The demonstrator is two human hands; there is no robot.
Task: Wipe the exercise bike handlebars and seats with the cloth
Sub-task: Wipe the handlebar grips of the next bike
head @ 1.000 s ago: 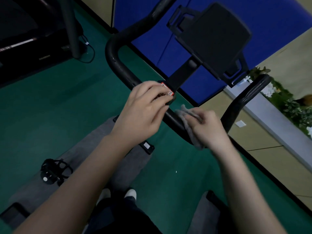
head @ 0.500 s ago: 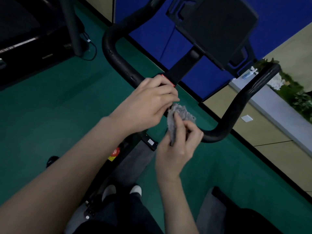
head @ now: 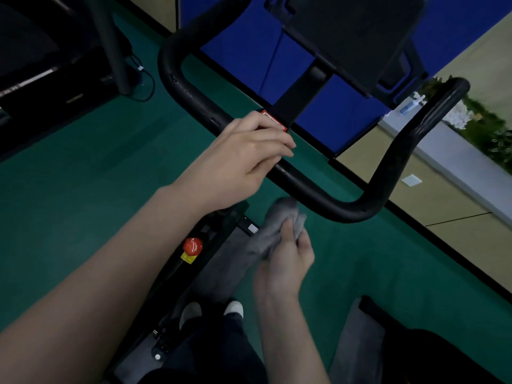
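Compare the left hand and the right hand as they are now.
The left hand rests on the handlebar; the right hand is nearer the person, off the bar. The left hand holds nothing; the right hand grips the grey cloth. Both are bare.

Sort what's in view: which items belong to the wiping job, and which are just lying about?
Part of the job:
- handlebar, with the left hand resting on it
- grey cloth, bunched in the right hand below the bar

Just there:
- tablet holder
- red knob
- treadmill
- floor cable
- plants
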